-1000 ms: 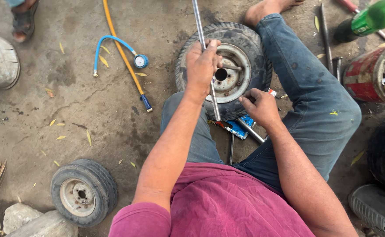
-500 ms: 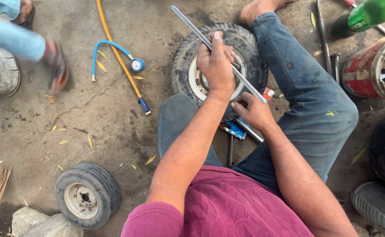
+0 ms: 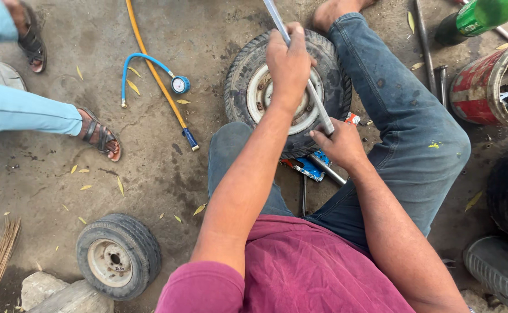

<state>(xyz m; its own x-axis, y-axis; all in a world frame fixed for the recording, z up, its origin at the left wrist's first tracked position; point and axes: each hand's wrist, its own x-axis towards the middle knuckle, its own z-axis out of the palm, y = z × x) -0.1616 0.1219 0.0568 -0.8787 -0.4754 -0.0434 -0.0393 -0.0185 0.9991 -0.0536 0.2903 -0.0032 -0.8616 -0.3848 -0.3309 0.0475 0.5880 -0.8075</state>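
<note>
A small wheel with a black tyre (image 3: 248, 72) and a pale rim lies flat on the ground between my knees. A long metal bar (image 3: 277, 20) runs slantwise across it. My left hand (image 3: 289, 61) grips the bar over the rim. My right hand (image 3: 341, 142) holds the bar's lower end at the tyre's near edge. A blue and red packet (image 3: 309, 165) and another metal rod (image 3: 329, 171) lie under my right hand.
A second small wheel (image 3: 118, 255) lies near left. An orange hose (image 3: 155, 75) and a blue hose with a round gauge (image 3: 180, 84) lie far left. Another person's sandalled foot (image 3: 100, 136) steps in from the left. A red drum (image 3: 491, 87), green bottle (image 3: 480, 17) and tyres stand right.
I have swung the bar from upright to slanting across the rim, both hands still on it. Another person walked in from the left and planted a foot nearer.
</note>
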